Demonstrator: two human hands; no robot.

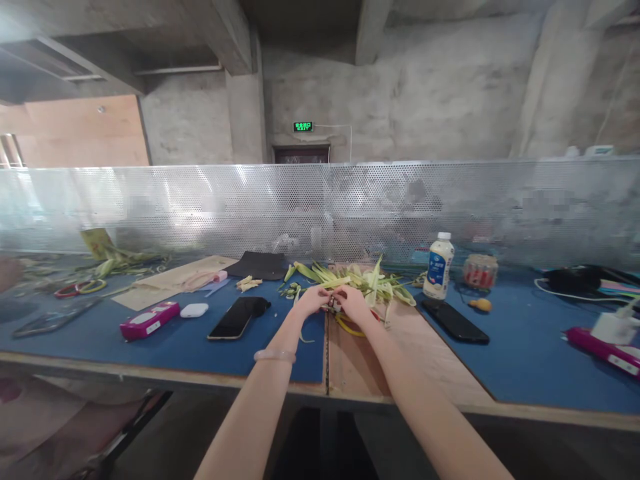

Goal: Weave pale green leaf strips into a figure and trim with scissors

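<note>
- Head view's all papery, ribbon-like husks point(373, 283) with frayed, curling ends, plus a smooth, rounded yellow loop point(349, 329) just below the hands.
- Left hand point(314, 300) and right hand point(351, 300) have their fingertips together; honestly can't tell what either grip has, or if it's pinching anything.
- Husks look pale yellow to green, heaped loosely just past the fingers.
- Table's point(280, 363) matte blue with a tan panel point(355, 373); perforated metal screen point(225, 200) behind, rough concrete wall point(440, 87) beyond.
</note>
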